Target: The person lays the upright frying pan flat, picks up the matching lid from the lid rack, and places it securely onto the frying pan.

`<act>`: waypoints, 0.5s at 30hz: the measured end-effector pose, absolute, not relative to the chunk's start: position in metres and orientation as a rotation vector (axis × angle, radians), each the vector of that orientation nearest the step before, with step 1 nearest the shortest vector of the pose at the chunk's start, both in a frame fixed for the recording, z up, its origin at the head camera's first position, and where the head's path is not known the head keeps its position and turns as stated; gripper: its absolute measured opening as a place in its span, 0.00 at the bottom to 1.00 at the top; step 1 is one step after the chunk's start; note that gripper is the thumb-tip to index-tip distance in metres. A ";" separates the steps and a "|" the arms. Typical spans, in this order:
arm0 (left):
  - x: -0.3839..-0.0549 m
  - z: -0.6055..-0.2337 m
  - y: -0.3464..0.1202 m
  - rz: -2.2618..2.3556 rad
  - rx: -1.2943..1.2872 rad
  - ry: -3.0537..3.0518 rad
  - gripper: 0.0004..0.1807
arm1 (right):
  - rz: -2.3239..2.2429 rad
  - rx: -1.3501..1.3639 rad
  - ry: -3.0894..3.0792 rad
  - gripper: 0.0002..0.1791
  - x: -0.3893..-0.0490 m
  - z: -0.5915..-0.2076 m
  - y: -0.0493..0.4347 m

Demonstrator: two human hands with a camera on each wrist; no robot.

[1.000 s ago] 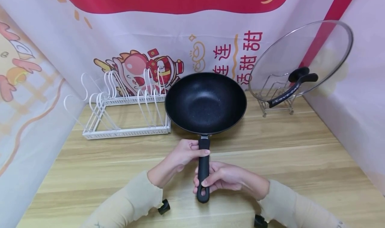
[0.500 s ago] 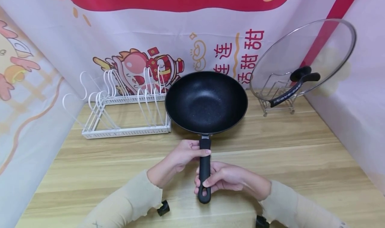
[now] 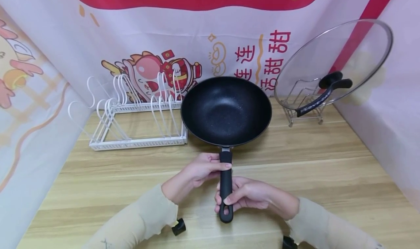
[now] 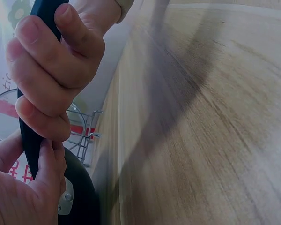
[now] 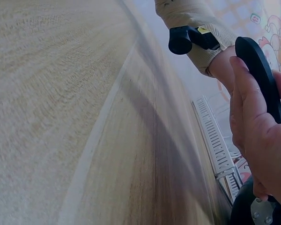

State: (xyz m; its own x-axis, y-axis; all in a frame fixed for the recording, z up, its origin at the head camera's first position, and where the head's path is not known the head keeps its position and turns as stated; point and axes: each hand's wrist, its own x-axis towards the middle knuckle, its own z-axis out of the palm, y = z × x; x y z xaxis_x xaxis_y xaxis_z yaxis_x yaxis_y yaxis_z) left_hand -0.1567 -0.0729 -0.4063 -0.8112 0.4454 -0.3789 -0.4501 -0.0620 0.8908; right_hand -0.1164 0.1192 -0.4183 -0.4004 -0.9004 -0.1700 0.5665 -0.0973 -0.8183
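Note:
In the head view a black frying pan [image 3: 226, 110] is held in the middle, its bowl away from the person and its inside facing up. My left hand [image 3: 203, 168] grips the black handle [image 3: 225, 179] near the bowl, thumb laid across the top. Closer to the handle's holed end, my right hand [image 3: 246, 194] grips it from the right with its thumb on top. The left wrist view shows the right hand's fingers [image 4: 47, 75] curled round the handle from below. Metal rivets join handle and bowl in the right wrist view, beside the left hand.
A white wire rack [image 3: 137, 143] stands to the left, its right end close beside the pan. At the back right a glass lid [image 3: 354, 55] with a black knob leans in a small metal stand [image 3: 305, 119]. Printed cloth [image 3: 164, 26] hangs behind the wooden table [image 3: 315, 190].
The pan, both hands and the lid sit slightly farther right in the head view, with the camera view shifting a little. Both grips on the handle stay the same.

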 end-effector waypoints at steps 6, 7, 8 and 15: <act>-0.157 -0.406 -0.072 1.927 -0.004 1.617 0.19 | -1.721 -0.453 1.040 0.12 -0.117 -0.418 0.121; -0.157 -0.405 -0.072 1.927 -0.007 1.616 0.19 | -1.723 -0.454 1.039 0.11 -0.117 -0.418 0.121; -0.157 -0.405 -0.072 1.928 -0.010 1.615 0.19 | -1.725 -0.454 1.037 0.11 -0.117 -0.418 0.121; -0.156 -0.400 -0.071 1.929 -0.023 1.605 0.19 | -1.743 -0.454 1.017 0.12 -0.116 -0.414 0.122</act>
